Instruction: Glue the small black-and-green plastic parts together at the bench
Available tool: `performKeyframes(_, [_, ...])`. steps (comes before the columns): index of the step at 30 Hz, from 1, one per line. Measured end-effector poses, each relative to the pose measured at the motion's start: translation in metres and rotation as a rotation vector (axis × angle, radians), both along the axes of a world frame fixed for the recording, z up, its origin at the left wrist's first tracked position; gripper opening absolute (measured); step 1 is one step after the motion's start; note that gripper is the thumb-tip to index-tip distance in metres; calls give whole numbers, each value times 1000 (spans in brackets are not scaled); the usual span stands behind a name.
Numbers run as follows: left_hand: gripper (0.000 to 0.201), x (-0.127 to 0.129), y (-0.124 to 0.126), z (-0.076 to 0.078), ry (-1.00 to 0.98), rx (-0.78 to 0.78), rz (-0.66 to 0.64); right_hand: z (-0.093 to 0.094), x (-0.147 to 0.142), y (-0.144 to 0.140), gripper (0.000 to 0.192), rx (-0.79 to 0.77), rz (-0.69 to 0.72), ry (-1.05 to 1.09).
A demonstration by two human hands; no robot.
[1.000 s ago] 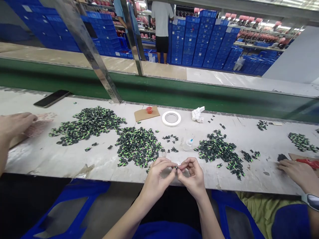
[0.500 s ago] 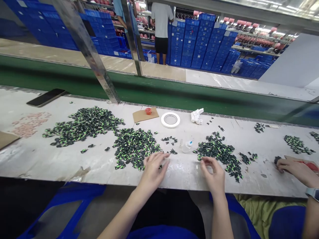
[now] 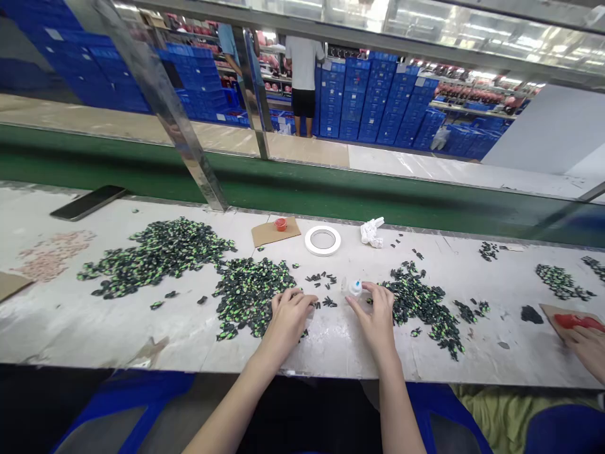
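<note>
Long white worktable (image 3: 94, 315) is seen w/ a green belt (image 3: 331, 189) behind it, & stacks of blue crates (image 3: 373, 101) are seen far back in the room. Left hand (image 3: 286, 318) is laid palm down on the table, fingers loosely spread, w/ its fingertips on the right edge of the middle pile of small black & green parts (image 3: 250, 290); if a part is pinched under the fingers can't be told. Right hand (image 3: 378, 312) is laid down too, fingers apart & curved, right at the small clear bottle w/ a blue tip (image 3: 354, 287), which is lying on the table between the 2 hands; it looks touched by thumb & first finger but not gripped. Just right of that hand another pile of dark parts (image 3: 423, 302) is spread out. A few loose parts (image 3: 321, 279) are scattered between the hands, a bit farther back. Behind those a white tape roll (image 3: 322, 240) is laid flat, w/ a cardboard piece (image 3: 269, 232) on its left, a small red cap (image 3: 280, 224) on that, & a crumpled white wad (image 3: 371, 231) on its right. Far left a big pile of parts (image 3: 155, 255) & a black phone (image 3: 87, 202) are seen. At the right edge another person's hand (image 3: 588, 347) is seen near a red thing (image 3: 574, 321).
</note>
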State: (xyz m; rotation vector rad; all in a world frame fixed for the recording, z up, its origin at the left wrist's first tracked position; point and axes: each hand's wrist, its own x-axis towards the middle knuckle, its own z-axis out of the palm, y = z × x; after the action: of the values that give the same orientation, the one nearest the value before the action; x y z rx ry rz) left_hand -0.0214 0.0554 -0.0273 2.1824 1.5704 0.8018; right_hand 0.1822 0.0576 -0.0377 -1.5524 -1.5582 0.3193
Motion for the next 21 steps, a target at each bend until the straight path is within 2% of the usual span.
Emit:
performKeyframes(5, [17, 7, -13, 3, -6, -91, -102, 6, -3, -10, 37, -145, 29, 416])
performKeyframes(8, [19, 10, -19, 0, 21, -75, -73, 8, -1, -20, 36, -155, 54, 636])
performKeyframes(13, [24, 7, -22, -2, 1, -81, -65, 8, 8, -32, 33, -79, -27, 783])
performKeyframes(16, [29, 6, -22, -2, -40, -109, -64, 6, 8, -35, 35, -86, -72, 900])
performKeyframes(21, [32, 9, -22, -5, -97, -143, -13, 6, -3, -38, 34, -183, -110, 776])
